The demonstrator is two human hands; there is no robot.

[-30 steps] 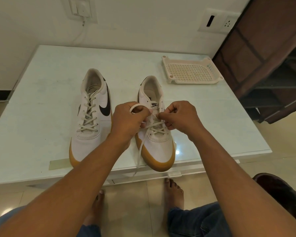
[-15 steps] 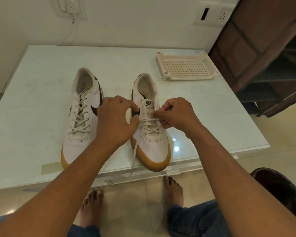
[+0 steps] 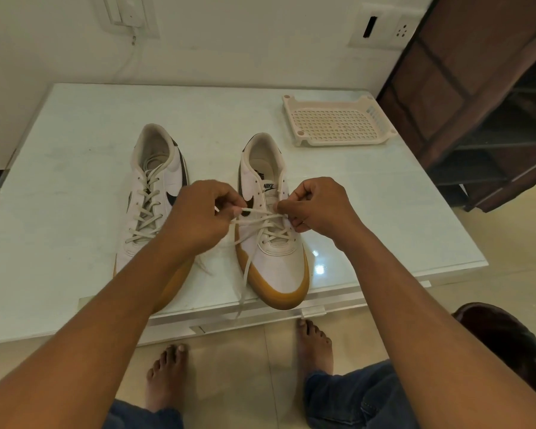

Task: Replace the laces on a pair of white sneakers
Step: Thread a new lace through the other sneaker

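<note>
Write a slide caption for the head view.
Left hand and right hand pinch the lace of the half-laced sneaker on the table; the laced sneaker lies beside it, a perforated tray behind.

Left sneaker point(image 3: 155, 187) and right sneaker point(image 3: 279, 267) side by side on the surface point(image 3: 75, 181).
Toes at the near edge; tray point(image 3: 338, 143) behind, to the right; left hand point(image 3: 198, 218) and right hand point(image 3: 319, 209) hold the lace point(image 3: 257, 212) over the right sneaker.

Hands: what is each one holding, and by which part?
Both pinch the lace of the nearer sneaker: left hand a strand pulled sideways, right hand the strand at the eyelets.
</note>
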